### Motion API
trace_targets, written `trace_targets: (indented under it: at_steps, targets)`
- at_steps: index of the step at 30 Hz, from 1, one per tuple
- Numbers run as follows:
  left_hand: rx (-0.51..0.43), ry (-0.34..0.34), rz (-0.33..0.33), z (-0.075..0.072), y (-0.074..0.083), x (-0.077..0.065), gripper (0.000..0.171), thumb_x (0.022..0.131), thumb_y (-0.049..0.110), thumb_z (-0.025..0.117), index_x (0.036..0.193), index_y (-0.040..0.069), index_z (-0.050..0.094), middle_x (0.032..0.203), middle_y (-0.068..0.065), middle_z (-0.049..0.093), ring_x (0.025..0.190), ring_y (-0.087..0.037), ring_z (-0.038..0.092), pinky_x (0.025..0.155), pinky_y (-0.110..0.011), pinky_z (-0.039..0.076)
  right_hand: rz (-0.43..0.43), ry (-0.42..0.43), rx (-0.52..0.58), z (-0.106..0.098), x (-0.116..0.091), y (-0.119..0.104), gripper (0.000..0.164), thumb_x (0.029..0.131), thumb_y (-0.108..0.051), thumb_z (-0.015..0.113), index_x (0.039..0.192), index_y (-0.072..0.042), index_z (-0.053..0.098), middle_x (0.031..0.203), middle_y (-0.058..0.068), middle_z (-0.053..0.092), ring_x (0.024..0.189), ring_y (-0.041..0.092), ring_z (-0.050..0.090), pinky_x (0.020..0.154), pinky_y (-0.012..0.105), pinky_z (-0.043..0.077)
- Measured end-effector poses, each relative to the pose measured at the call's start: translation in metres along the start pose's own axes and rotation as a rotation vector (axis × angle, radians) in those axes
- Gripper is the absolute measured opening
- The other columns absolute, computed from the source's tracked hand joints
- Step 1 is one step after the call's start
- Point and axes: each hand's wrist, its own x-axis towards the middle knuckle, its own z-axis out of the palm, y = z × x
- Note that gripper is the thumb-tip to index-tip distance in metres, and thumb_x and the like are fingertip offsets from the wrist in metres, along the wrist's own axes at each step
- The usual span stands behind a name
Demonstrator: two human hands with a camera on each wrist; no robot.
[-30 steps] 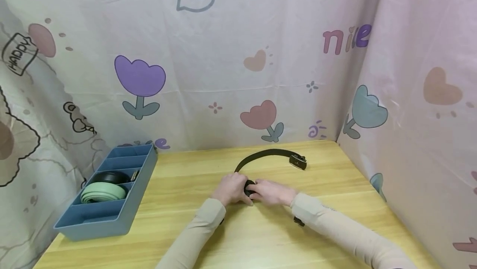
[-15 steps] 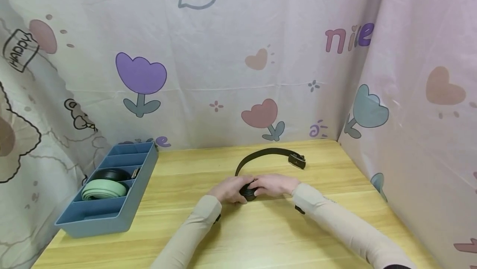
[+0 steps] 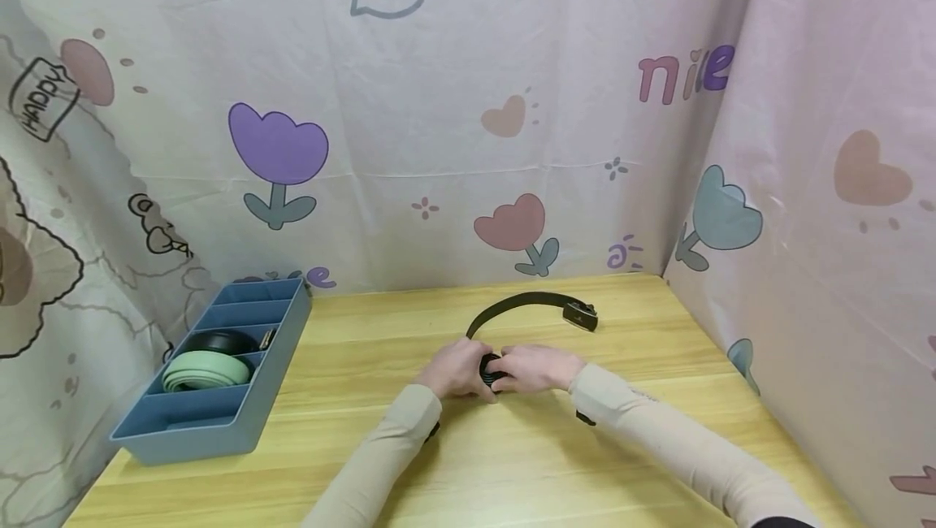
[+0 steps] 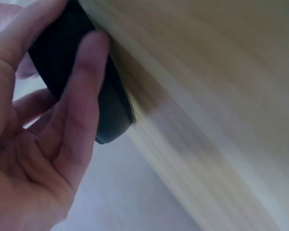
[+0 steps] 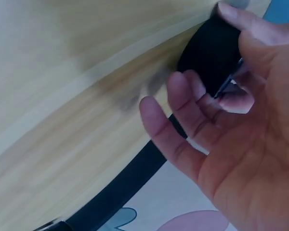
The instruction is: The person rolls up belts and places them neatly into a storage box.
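A black belt lies on the table, partly wound into a coil (image 3: pixel 491 370). From the coil its loose strap (image 3: pixel 528 298) arcs away and ends in a dark buckle (image 3: pixel 581 316) at the far right. My left hand (image 3: pixel 457 370) grips the coil from the left, its fingers bent around the outside in the left wrist view. From the other side my right hand (image 3: pixel 537 368) pinches the coil (image 5: pixel 207 55) between thumb and fingers. The right wrist view shows the strap (image 5: pixel 127 185) running off beyond the spread outer fingers. Both hands hide much of the coil.
At the left stands a blue divided box (image 3: pixel 281 386). A mint-green rolled belt (image 3: pixel 205 371) and a black rolled belt (image 3: pixel 223 341) with a gold-coloured buckle (image 3: pixel 267 339) sit in its middle compartments. A patterned curtain (image 3: pixel 409 106) borders the table's back and sides.
Both hands keep working at the coil, shifting their fingers over it, and the coil tilts a little between them. The buckle has slid slightly to the left.
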Motion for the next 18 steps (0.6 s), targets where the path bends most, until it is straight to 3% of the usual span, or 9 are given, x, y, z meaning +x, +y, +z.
trace_targets:
  at_steps: [5,10,13,18]
  targets:
    - [0.062,0.01,-0.009,0.001,0.001,-0.001,0.041,0.06,0.045,0.09,0.083,0.024,0.062,0.074,0.012,0.06,0.068,-0.007,0.053,0.062,-0.026,0.044,-0.007,0.017,-0.013,0.0,0.0,0.001,0.014,0.1,-0.036,0.054,0.106,-0.027,0.064,0.093,-0.002,0.058,0.076,0.007,0.05,0.067,0.025,0.045]
    - [0.026,-0.076,0.057,-0.004,-0.004,-0.003,0.047,0.066,0.022,0.089,0.106,0.024,0.065,0.093,0.01,0.066,0.082,-0.008,0.057,0.077,-0.028,0.047,-0.065,0.032,-0.043,0.001,0.0,0.007,0.02,0.099,-0.034,0.055,0.113,-0.024,0.066,0.098,-0.002,0.059,0.081,0.006,0.052,0.072,0.025,0.046]
    - [-0.016,-0.106,0.059,-0.007,-0.005,-0.004,0.054,0.064,0.014,0.088,0.113,0.022,0.066,0.098,0.008,0.067,0.085,-0.008,0.057,0.081,-0.028,0.047,-0.087,0.023,-0.059,0.002,-0.001,0.011,0.024,0.099,-0.034,0.055,0.119,-0.025,0.066,0.104,-0.002,0.06,0.085,0.006,0.052,0.076,0.024,0.047]
    - [-0.033,-0.071,-0.008,-0.008,-0.002,-0.004,0.044,0.058,0.023,0.091,0.097,0.019,0.069,0.086,0.009,0.066,0.075,-0.007,0.056,0.071,-0.027,0.048,-0.075,0.018,-0.052,0.005,-0.006,0.01,0.031,0.1,-0.03,0.056,0.131,-0.029,0.061,0.104,-0.002,0.064,0.085,0.006,0.055,0.076,0.024,0.049]
